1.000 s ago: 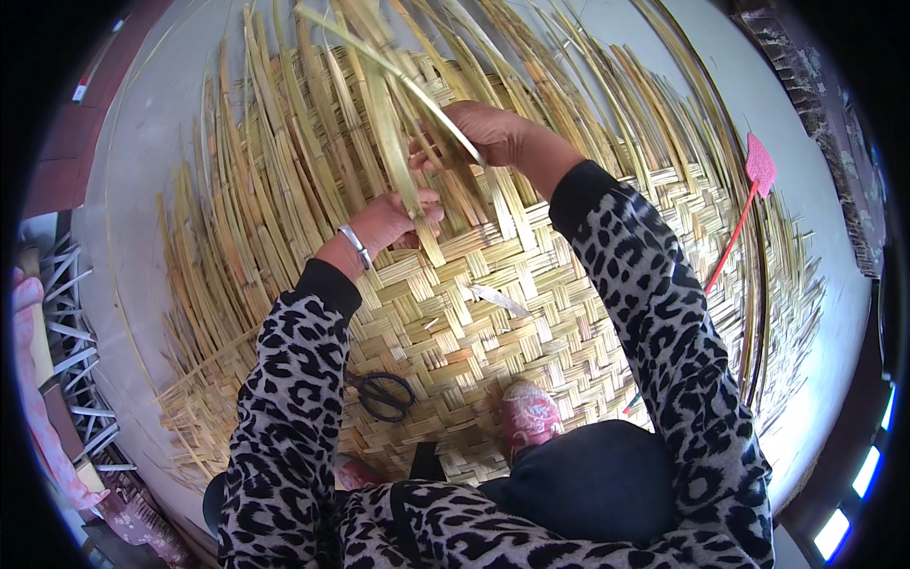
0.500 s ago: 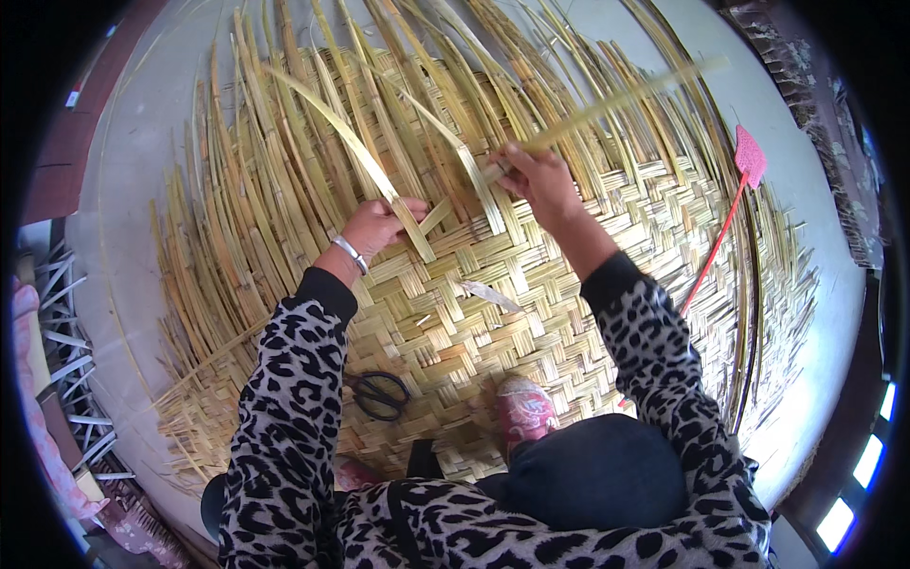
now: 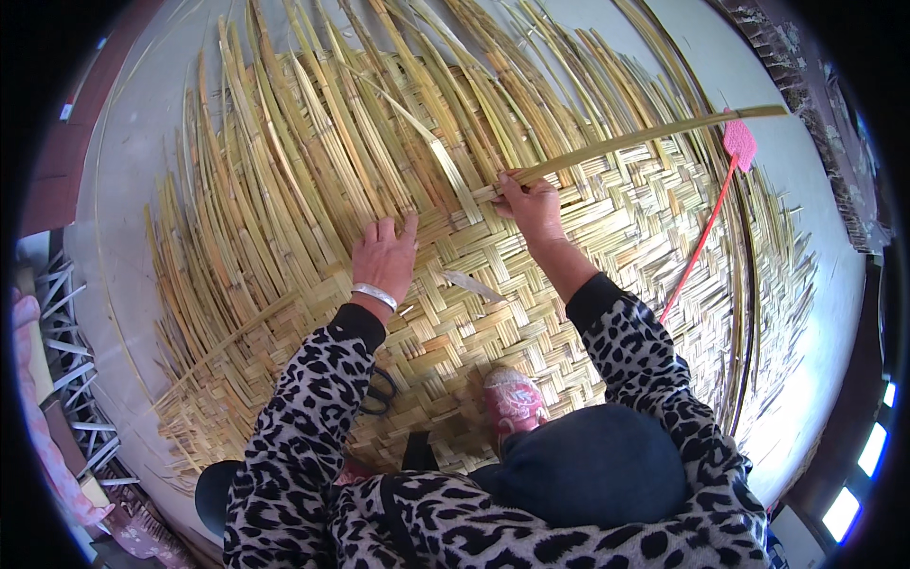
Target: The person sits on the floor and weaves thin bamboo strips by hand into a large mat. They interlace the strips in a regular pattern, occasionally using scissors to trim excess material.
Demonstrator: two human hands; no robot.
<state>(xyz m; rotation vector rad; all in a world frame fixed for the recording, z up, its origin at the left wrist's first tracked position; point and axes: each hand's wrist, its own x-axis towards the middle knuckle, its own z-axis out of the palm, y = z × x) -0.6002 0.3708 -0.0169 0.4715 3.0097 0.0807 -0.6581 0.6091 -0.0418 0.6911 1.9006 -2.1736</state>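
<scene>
Your right hand (image 3: pixel 533 207) pinches the near end of a long bamboo strip (image 3: pixel 654 136), its grip pressed together on the strip at the upper edge of the finished weave; the strip runs out to your right, above the woven mat (image 3: pixel 493 322), toward a pink fly swatter (image 3: pixel 737 144) that lies on the mat's right side. Your left hand (image 3: pixel 384 258) rests flat on the mat with its fingers spread, holding nothing, just below the loose upright strips (image 3: pixel 303 161) that fan away from you. A silver bangle (image 3: pixel 373 296) circles your left wrist. A pink shoe (image 3: pixel 514 400) sits on the weave near your lap, and dark scissors (image 3: pixel 381 391) peek out beside your left sleeve.
</scene>
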